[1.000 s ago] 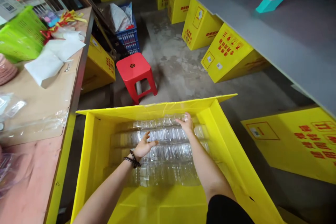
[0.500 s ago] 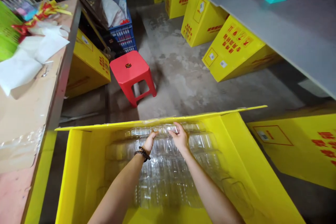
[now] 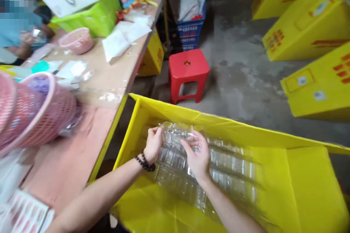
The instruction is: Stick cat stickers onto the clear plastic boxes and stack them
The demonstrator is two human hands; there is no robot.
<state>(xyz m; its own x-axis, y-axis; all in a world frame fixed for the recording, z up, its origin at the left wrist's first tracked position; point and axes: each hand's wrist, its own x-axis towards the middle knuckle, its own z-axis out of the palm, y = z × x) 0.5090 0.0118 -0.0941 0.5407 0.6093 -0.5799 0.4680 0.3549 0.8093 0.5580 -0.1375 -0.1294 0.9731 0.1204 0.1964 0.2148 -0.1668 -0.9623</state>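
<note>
A large yellow box (image 3: 306, 174) stands open in front of me, with rows of nested clear plastic shells (image 3: 232, 162) lying inside. Between my hands is a short stack of clear plastic shells (image 3: 175, 134), raised near the box's far wall. Thumb and fingers of my left hand (image 3: 153, 145), which wears a dark bead bracelet (image 3: 146, 162), pinch the stack's left end. My right hand (image 3: 198, 154) grips its right end with curled fingers. Glare and see-through plastic blur the exact shape of each shell.
A worktable (image 3: 93, 123) on the left carries pink baskets (image 3: 62, 113), a green crate (image 3: 101, 16) and white paper (image 3: 124, 40). Behind it sits another person (image 3: 16, 32). Beyond the box are a red stool (image 3: 188, 63), blue crates (image 3: 190, 31) and yellow boxes (image 3: 308, 25).
My view has swung left, bringing the worktable, its baskets and the other person into sight. Both hands have lifted the stack of shells off the far row and moved toward the box's left end.
</note>
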